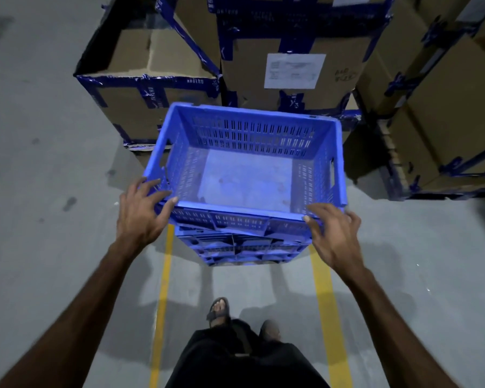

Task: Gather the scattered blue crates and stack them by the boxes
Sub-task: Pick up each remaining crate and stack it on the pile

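Note:
A stack of blue crates (244,245) stands on the floor in front of cardboard boxes (291,74). The top blue crate (252,144) is empty and sits slightly askew on the ones below. My left hand (140,211) is at its near-left corner, fingers spread, with the thumb and fingertips touching the rim. My right hand (333,233) is at the near-right corner, with the thumb and forefinger pinching the near rim and the other fingers curled round the corner.
Tall cardboard boxes with blue tape (445,113) wall in the back and right. An open-topped box (149,88) stands at the back left. Two yellow floor lines (163,289) run toward me beside my sandalled feet (219,309). Grey concrete floor (39,177) lies to the left.

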A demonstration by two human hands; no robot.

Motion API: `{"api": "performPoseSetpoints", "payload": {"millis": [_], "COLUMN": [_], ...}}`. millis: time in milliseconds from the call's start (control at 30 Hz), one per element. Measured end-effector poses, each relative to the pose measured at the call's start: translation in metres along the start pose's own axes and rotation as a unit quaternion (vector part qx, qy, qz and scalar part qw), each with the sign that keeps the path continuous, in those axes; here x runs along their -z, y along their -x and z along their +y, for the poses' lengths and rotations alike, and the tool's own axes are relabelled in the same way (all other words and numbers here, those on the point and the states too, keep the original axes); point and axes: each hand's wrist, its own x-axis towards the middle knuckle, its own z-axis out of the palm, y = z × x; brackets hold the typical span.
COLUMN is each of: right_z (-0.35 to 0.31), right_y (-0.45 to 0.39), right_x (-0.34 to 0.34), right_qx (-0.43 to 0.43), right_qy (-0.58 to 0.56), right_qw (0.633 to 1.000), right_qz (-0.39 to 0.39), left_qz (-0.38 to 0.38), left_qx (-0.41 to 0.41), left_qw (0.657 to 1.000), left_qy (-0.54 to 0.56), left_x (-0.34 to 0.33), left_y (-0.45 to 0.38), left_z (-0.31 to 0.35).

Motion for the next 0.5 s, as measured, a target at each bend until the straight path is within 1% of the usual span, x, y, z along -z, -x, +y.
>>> {"api": "performPoseSetpoints", "payload": {"millis": [67,167,333,500], "right_z": [-0.003,-0.004,0.0,0.004], "right_y": [0.006,0.004,-0.003,-0.01], "right_x": [-0.007,-0.007,-0.003,-0.001], "right_qx": [-0.008,-0.018,0.014,0.033], "right_qy": [-0.016,-0.021,-0.019,-0.012], "right_qw": [0.999,0.999,0.998,0.997], "right_qz": [-0.027,-0.033,-0.06,-0.065], "left_qz": [-0.008,-0.005,-0.029,-0.025], "left_qx": [-0.011,-0.031,-0.029,-0.025], "left_qw": [1.0,0.999,0.999,0.999], "left_qy": [-0.012,-0.011,0.014,0.007], "left_x": [0.002,0.001,-0.004,-0.006], "left_y": [0.003,0.004,0.004,0.005], "left_z": [0.0,-0.001,-0.002,-0.001]}}
